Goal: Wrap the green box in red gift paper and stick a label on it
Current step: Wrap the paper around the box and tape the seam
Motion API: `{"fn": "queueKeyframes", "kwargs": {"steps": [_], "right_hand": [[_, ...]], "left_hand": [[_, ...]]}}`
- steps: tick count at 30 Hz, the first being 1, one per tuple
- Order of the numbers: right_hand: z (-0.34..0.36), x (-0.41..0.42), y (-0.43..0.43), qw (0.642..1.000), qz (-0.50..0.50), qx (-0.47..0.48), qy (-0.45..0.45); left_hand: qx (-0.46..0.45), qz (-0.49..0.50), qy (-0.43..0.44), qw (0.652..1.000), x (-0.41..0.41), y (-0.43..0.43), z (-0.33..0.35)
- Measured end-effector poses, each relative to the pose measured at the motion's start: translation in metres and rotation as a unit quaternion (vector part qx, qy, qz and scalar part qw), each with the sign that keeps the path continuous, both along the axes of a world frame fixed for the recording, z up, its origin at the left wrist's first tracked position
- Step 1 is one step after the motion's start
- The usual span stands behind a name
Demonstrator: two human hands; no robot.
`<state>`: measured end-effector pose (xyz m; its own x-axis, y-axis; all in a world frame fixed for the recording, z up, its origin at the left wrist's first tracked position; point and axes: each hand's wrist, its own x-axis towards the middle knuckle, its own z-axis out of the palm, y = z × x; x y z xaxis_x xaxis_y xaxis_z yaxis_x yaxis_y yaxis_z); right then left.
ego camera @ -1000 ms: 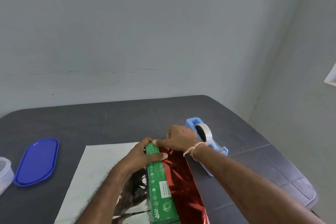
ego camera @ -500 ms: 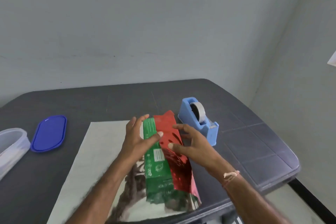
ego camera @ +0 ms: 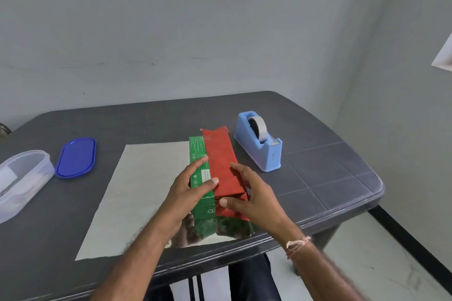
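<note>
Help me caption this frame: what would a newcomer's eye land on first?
The green box, half covered by red gift paper, lies on the dark table. The left hand presses the box; the right hand holds the paper. A blue tape dispenser stands to their right.

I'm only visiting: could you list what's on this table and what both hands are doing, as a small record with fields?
Surface: dark grey plastic table
Box: long green cardboard box on the paper's silver side
Paper: shiny red gift paper, one flap folded over the box
Left hand: straight fingers press the box top
Right hand: thumb and fingers hold the red flap
Right side: light blue tape dispenser
Left side: blue oval lid, clear plastic tub
</note>
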<state>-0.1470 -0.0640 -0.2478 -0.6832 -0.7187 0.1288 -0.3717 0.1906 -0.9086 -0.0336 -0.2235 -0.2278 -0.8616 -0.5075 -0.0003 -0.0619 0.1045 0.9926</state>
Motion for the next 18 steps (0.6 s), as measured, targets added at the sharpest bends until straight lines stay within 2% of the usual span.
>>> {"fn": "queueKeyframes", "kwargs": {"steps": [9, 16, 18], "right_hand": [[-0.012, 0.007, -0.013, 0.995, -0.055, -0.022, 0.085], [-0.011, 0.000, -0.004, 0.998, 0.004, 0.000, 0.069], [0.002, -0.005, 0.005, 0.995, -0.055, -0.036, 0.071]], "left_hand": [[-0.029, -0.019, -0.022, 0.999, 0.002, -0.006, -0.006], [-0.073, 0.002, -0.010, 0.997, 0.000, -0.007, -0.010], [-0.077, 0.008, -0.004, 0.997, 0.000, -0.008, -0.012]]}}
